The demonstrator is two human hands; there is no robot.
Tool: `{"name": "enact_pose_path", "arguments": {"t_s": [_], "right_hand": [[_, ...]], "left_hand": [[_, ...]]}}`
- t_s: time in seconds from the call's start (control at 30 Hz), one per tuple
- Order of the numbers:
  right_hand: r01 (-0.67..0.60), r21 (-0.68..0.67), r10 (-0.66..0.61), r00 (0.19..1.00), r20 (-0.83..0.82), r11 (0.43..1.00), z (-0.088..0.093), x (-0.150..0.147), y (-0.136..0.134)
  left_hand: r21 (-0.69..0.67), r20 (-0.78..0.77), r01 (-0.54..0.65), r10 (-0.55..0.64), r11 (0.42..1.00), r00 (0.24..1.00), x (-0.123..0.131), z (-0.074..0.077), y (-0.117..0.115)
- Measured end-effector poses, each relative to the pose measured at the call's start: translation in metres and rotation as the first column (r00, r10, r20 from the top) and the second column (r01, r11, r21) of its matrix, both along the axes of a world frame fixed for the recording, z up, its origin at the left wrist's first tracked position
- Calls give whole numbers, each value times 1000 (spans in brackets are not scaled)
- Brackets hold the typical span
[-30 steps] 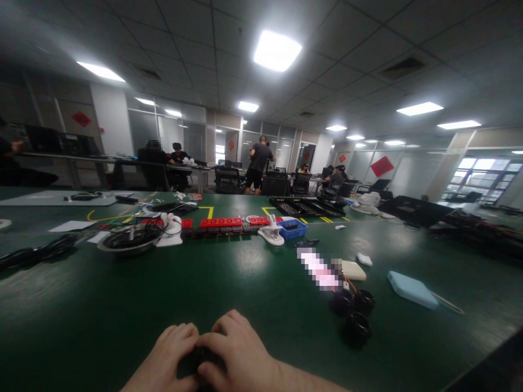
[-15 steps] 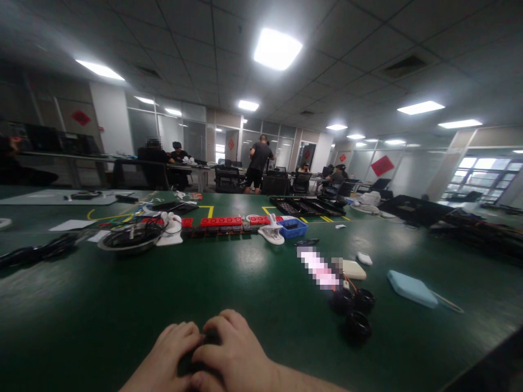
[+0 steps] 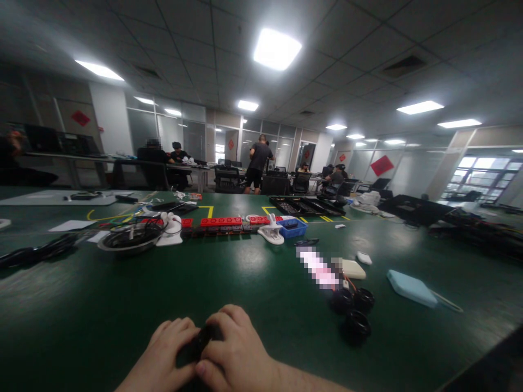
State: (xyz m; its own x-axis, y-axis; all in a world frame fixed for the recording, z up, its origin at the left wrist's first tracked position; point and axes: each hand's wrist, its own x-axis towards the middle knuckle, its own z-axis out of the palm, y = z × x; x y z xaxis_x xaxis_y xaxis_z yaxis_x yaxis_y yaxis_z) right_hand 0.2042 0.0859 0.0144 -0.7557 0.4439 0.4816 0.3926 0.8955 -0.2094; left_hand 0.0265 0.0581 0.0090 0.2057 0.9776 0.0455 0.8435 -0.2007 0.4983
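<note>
Both hands are together at the bottom of the head view, above the near part of the green table (image 3: 122, 305). My left hand (image 3: 169, 351) curls around the left side of a small black object (image 3: 199, 343). From the other side my right hand (image 3: 237, 348) wraps over it, fingers bent and thumb low. Most of the black object is covered by the fingers, so its kind cannot be made out. To the right of my hands lie several black round parts (image 3: 357, 325) with orange wires.
Beyond the round parts are a blurred-out bright screen (image 3: 318, 267), a cream case (image 3: 352, 269) and a light blue case (image 3: 412, 288). Farther back stand a metal bowl (image 3: 131, 239), red power strips (image 3: 222, 221), a white clip stand (image 3: 271, 231) and a blue bin (image 3: 292, 228). People sit and stand behind.
My hands have shifted slightly, and the right fingers have lifted a little. More of the black object shows between them. The table things stay where they were.
</note>
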Motion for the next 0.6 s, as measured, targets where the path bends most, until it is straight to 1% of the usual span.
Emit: {"name": "enact_pose_path", "arguments": {"t_s": [0.17,0.3,0.43,0.6], "right_hand": [[77,-37,-78,997,-22,996,3,2,-1],[152,-72,-154,988,-28,986,4,4,-1],[200,-116,-200,980,18,973,6,4,-1],[225,-151,-216,973,77,962,8,4,-1]], "left_hand": [[59,-1,-7,7,998,1000,-5,-12,4],[81,19,-4,2,997,1000,-8,-19,6],[78,9,4,-4,997,1000,-9,-19,7],[52,-13,7,-6,999,1000,-5,-14,4]]}}
